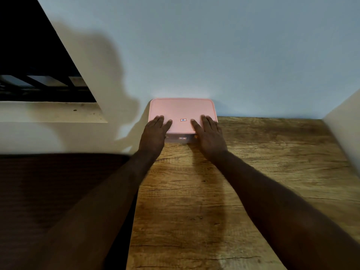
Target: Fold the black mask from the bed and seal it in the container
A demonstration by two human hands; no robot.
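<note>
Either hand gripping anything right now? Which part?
Nothing is gripped. The left hand and right hand lie flat, fingers straight, on the near half of the pink lid.

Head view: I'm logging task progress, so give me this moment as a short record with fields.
container: on the wooden table, against the wall
lid: pink, on the container
left hand: flat on the lid, fingers straight
right hand: flat on the lid, fingers straight
black mask: not visible
stage: likely pressing the lid shut
</note>
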